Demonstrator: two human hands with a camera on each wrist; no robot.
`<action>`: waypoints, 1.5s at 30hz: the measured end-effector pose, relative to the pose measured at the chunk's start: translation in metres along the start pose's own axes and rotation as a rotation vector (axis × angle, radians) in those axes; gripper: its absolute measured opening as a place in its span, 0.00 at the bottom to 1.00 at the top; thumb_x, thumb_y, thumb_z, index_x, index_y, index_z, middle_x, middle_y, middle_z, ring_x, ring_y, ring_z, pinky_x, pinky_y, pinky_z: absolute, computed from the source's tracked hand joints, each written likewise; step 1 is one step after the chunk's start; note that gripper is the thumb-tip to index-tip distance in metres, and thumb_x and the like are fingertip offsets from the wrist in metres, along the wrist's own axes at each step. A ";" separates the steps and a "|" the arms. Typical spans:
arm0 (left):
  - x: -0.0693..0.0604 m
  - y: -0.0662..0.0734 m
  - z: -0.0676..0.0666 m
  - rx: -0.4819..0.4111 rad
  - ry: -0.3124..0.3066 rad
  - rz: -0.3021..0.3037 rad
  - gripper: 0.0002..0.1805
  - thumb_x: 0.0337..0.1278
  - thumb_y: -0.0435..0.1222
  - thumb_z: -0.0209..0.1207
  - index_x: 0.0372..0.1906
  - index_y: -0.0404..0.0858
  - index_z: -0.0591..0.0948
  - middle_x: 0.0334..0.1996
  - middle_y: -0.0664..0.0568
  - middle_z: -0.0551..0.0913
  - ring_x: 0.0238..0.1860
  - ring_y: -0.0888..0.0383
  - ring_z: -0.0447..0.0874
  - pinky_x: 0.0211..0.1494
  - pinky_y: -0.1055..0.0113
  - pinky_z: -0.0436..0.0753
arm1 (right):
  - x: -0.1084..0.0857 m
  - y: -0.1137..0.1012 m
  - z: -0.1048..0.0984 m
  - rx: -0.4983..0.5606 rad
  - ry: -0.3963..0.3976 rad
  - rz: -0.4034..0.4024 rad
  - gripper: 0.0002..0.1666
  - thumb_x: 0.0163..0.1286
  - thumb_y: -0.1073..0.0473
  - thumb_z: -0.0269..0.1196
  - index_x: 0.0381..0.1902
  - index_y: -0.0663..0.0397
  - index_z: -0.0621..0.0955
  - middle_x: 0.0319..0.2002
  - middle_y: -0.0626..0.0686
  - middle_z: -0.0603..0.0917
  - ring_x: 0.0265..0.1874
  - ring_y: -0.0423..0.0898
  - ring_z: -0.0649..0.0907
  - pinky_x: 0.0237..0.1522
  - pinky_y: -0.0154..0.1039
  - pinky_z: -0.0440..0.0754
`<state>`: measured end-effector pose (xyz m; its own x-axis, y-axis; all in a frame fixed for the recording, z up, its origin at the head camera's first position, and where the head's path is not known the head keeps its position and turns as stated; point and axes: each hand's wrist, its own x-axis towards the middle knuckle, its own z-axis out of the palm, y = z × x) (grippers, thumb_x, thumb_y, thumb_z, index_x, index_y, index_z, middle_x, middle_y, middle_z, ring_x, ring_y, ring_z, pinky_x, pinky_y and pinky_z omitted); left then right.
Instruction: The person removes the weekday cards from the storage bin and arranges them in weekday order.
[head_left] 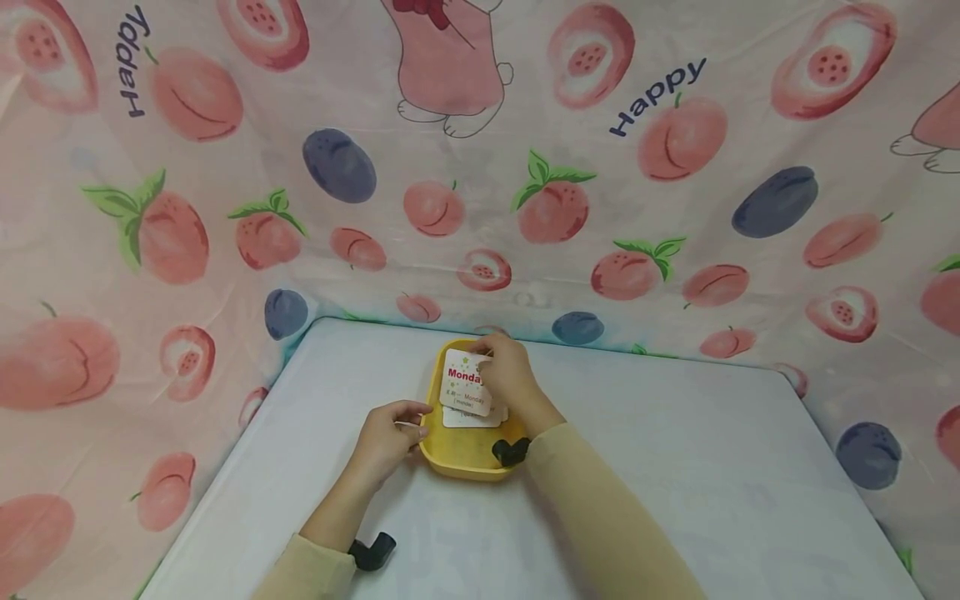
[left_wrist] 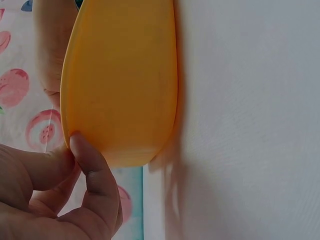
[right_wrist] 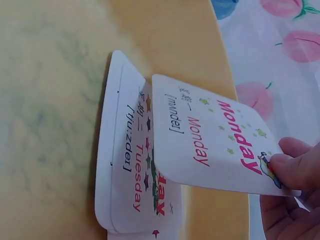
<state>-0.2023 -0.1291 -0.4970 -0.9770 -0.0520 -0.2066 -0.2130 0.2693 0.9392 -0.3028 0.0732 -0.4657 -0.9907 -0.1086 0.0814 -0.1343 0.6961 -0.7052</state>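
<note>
A yellow tray (head_left: 459, 473) stands on the table, with its side wall (left_wrist: 125, 85) filling much of the left wrist view. My left hand (head_left: 386, 437) pinches the rim at the tray's left side, thumb and finger (left_wrist: 90, 170) on the edge. Over the tray, my right hand (head_left: 510, 375) pinches the corner of a white "Monday" card (right_wrist: 205, 135). That card is tilted above a small stack whose top card reads "Tuesday" (right_wrist: 132, 145). The stack lies inside the tray, partly covered by the Monday card.
The white table (head_left: 675, 467) extends to both sides of the tray. Behind it hangs a pink cloth (head_left: 465, 167) with printed fruit. Black straps (head_left: 372, 552) are on both wrists.
</note>
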 end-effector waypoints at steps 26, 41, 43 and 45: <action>0.004 0.002 0.001 -0.018 0.015 -0.020 0.19 0.63 0.21 0.65 0.57 0.35 0.89 0.47 0.40 0.81 0.36 0.56 0.82 0.39 0.62 0.90 | 0.003 0.013 -0.060 0.181 0.017 0.090 0.18 0.76 0.68 0.63 0.58 0.50 0.90 0.56 0.55 0.88 0.54 0.54 0.85 0.55 0.48 0.89; 0.002 0.002 0.002 0.003 0.028 -0.040 0.19 0.63 0.22 0.65 0.58 0.36 0.88 0.48 0.42 0.81 0.37 0.55 0.82 0.40 0.61 0.91 | 0.005 0.036 -0.101 0.171 0.088 0.113 0.18 0.76 0.68 0.63 0.58 0.51 0.90 0.57 0.57 0.88 0.52 0.54 0.84 0.51 0.43 0.85; 0.002 0.002 0.003 -0.002 0.026 -0.045 0.19 0.63 0.22 0.65 0.58 0.36 0.88 0.48 0.42 0.81 0.38 0.55 0.82 0.40 0.61 0.91 | 0.004 0.040 -0.106 0.153 0.093 0.109 0.18 0.77 0.68 0.63 0.58 0.51 0.89 0.57 0.57 0.88 0.52 0.55 0.84 0.52 0.43 0.85; 0.001 0.001 0.003 -0.006 0.026 -0.046 0.20 0.63 0.22 0.65 0.58 0.36 0.88 0.48 0.41 0.81 0.38 0.55 0.82 0.40 0.61 0.91 | 0.003 0.046 -0.111 0.139 0.098 0.104 0.18 0.77 0.68 0.62 0.59 0.51 0.89 0.57 0.58 0.88 0.51 0.55 0.84 0.52 0.43 0.85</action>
<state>-0.2038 -0.1256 -0.4970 -0.9659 -0.0889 -0.2431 -0.2581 0.2603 0.9304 -0.3138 0.1839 -0.4195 -0.9972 0.0333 0.0665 -0.0338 0.5946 -0.8033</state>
